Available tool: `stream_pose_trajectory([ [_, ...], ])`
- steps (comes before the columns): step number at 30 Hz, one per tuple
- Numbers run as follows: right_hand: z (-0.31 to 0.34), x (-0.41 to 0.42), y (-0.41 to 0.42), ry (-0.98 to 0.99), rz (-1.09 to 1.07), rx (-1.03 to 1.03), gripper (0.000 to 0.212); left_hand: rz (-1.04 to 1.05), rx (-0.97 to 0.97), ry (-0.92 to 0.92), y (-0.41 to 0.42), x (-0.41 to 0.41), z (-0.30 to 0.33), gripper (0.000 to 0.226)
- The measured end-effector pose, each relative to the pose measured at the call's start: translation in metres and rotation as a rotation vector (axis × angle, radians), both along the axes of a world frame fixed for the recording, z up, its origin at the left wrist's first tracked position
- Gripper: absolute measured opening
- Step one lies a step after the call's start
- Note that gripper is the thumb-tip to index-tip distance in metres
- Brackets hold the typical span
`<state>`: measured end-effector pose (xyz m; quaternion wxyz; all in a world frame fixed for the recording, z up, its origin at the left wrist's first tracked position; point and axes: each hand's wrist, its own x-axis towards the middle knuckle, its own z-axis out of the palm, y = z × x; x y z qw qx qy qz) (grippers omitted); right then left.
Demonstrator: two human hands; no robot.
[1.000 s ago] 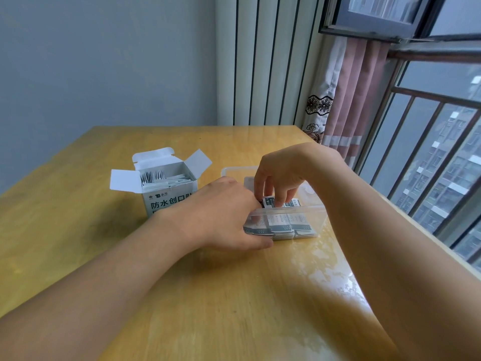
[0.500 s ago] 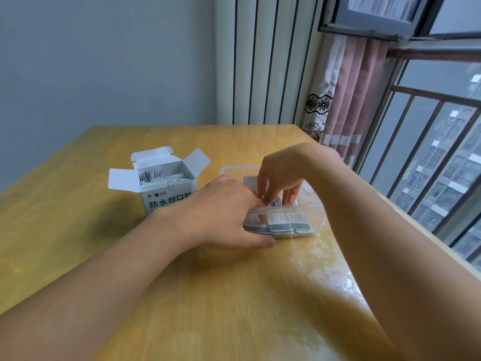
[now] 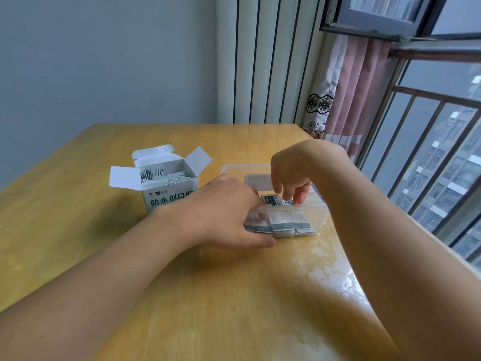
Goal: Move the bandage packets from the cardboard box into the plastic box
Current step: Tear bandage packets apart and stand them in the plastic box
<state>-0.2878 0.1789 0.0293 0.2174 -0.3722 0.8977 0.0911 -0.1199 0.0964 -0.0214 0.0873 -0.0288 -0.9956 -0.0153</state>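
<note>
A white cardboard box (image 3: 166, 201) with printed characters stands open on the table, and several white bandage packets (image 3: 161, 175) stand on end inside it. To its right sits the clear plastic box (image 3: 242, 168) with several grey-and-white packets (image 3: 289, 220) stacked against its near wall. My left hand (image 3: 223, 212) holds the plastic box at its near left corner, thumb outside the wall and fingers over the rim. My right hand (image 3: 291, 168) reaches down into the box, its curled fingertips pinching the topmost packet (image 3: 273, 199), which lies tilted.
The wooden table (image 3: 234, 295) runs close to a barred window (image 3: 429, 165) on the right. A pink curtain (image 3: 348, 100) and a white ribbed radiator (image 3: 268, 61) stand behind the table's far edge. The cardboard box's flaps stick out sideways.
My right hand's fingers have shifted over the packets in the plastic box, and the top packet shows again under them. The left hand and both boxes have stayed put.
</note>
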Motion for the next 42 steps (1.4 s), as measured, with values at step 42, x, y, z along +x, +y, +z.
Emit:
stream_pose_trajectory([
  [42,0.000,0.099,-0.044,0.209,0.494,-0.899,0.012,0.668,0.378,-0.260,-0.105,0.067,0.076,0.047],
])
